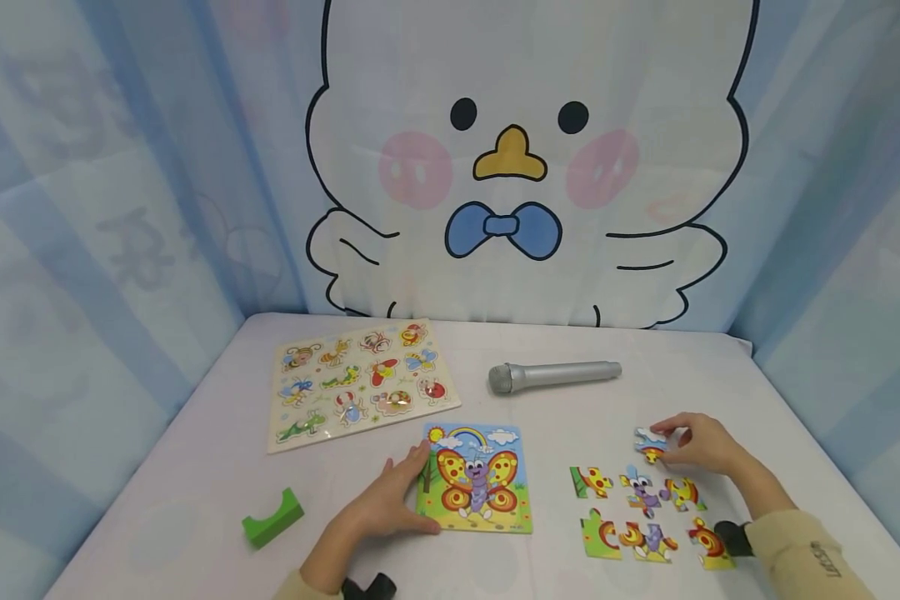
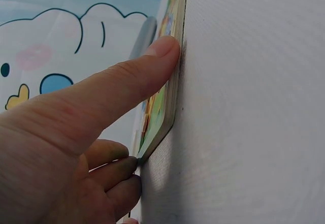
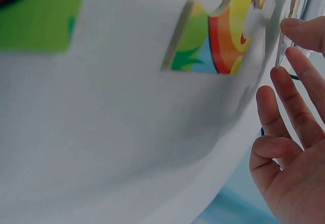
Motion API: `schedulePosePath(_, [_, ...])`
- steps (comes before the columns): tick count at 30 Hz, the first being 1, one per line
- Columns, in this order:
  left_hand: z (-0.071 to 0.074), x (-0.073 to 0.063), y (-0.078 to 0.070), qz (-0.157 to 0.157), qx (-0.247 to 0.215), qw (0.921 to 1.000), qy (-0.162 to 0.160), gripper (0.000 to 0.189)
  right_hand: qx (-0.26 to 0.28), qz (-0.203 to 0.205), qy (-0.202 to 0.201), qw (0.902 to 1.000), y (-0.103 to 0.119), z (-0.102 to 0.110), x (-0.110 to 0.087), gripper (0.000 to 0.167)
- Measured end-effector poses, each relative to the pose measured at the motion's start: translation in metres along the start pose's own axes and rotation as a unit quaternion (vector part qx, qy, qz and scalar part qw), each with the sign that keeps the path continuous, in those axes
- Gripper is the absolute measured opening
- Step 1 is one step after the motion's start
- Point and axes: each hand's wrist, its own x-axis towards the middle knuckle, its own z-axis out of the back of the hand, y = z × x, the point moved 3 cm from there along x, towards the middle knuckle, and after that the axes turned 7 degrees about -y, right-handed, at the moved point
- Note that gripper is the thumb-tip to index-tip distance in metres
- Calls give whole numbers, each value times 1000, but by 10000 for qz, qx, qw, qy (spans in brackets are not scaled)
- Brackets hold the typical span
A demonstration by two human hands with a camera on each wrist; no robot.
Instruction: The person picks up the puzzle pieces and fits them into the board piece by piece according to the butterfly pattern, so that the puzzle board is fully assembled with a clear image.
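Observation:
My left hand (image 1: 390, 504) lies along the left side of a square butterfly picture board (image 1: 478, 479), its thumb touching near the lower left corner. In the left wrist view the thumb (image 2: 127, 76) reaches the board's edge, while other fingertips meet its corner. On the right, my right hand (image 1: 701, 446) pinches a sky-coloured puzzle piece (image 1: 649, 444) between thumb and fingers. Seen from the right wrist, that piece (image 3: 284, 31) stands nearly edge-on. Below it lie several loose puzzle pieces in rough rows, including a purple-faced one (image 1: 640, 490) and a green-cornered one (image 1: 598, 535).
A wooden insect puzzle board (image 1: 360, 383) lies at the back left. Behind the butterfly board is a grey toy microphone (image 1: 555, 377). A green arched block (image 1: 273, 518) sits at the front left. A printed curtain (image 1: 510, 275) hangs behind the white table (image 1: 180, 483).

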Motion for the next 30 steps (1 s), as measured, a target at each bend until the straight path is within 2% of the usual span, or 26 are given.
schedulePosePath(5, [0,0,0,25,16,10000,2,110,48,221,-36,9997,13,-6,2,41])
schedulePosePath(12, [0,0,-1,84,22,10000,13,111,308,806,70,9962,40,-13,6,36])
schedulePosePath(30, [0,-1,-1,-7,1,10000,-6,111,536,1664,368,9839,117,-44,20,30])
